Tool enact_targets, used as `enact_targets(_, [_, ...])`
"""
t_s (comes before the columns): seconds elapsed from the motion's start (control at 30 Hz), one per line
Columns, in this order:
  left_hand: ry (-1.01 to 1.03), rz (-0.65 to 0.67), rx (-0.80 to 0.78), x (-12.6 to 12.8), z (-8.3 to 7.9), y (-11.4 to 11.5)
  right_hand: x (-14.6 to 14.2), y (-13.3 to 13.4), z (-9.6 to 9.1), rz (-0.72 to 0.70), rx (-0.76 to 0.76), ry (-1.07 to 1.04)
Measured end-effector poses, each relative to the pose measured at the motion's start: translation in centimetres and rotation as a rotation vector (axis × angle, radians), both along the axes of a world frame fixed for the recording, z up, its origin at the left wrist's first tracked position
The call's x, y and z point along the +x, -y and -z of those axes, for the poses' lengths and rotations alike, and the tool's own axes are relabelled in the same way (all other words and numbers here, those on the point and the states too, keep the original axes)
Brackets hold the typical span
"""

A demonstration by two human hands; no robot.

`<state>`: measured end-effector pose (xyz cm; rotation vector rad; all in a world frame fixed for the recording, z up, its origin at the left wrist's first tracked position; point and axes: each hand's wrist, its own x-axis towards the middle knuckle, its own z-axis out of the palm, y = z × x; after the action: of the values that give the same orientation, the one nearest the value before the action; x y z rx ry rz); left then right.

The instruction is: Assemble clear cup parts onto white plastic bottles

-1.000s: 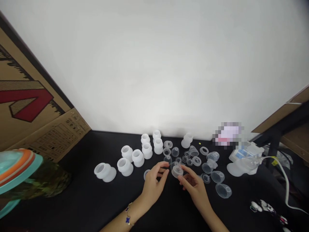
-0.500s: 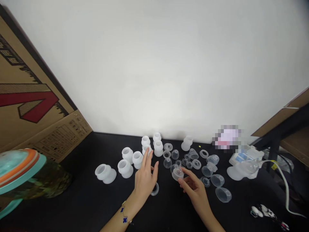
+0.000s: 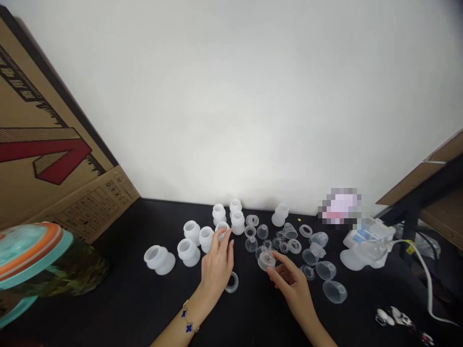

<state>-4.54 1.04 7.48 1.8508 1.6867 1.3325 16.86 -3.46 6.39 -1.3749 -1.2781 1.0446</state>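
My left hand (image 3: 217, 262) has its fingers closed at the near rim of a white waisted bottle (image 3: 222, 225), which they partly hide. A clear plastic ring piece (image 3: 266, 259) is pinched between thumb and fingers of my right hand (image 3: 289, 277), just over the black table. More white open-mouthed bottles (image 3: 188, 252) stand to the left of my left hand and behind it, one of them tilted at the far left. Beneath my left hand lies a loose clear ring (image 3: 232, 282). Clear domed cups (image 3: 326, 270) and small clear rings are spread behind and right of my right hand.
A jar with a teal and orange lid (image 3: 32, 250) stands at the left, before a cardboard box (image 3: 54, 159). To the right are a milky bottle with a white cord (image 3: 430, 289), a blue-and-white package (image 3: 363, 233) and a small black-and-white trinket (image 3: 400, 315). A white wall (image 3: 231, 106) rises behind.
My left hand's fingers were spread over the bottle and have now drawn together at its rim. My right hand keeps the clear ring piece in nearly the same place.
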Motion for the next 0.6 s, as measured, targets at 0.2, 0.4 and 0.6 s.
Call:
enact_targets(0.2, [0.060,0.024,0.030,0.0,0.1,0.2,-0.2,-0.1,-0.3,0.012,-0.013,-0.028])
enact_targets(0.4, [0.054,0.094,0.130,-0.3,-0.2,0.7,-0.1,-0.5,-0.8,0.012,-0.102,-0.244])
enact_targets(0.6, [0.225,0.218,0.160,0.1,-0.7,1.2,-0.1,-0.7,-1.2,-0.076,-0.229,-0.534])
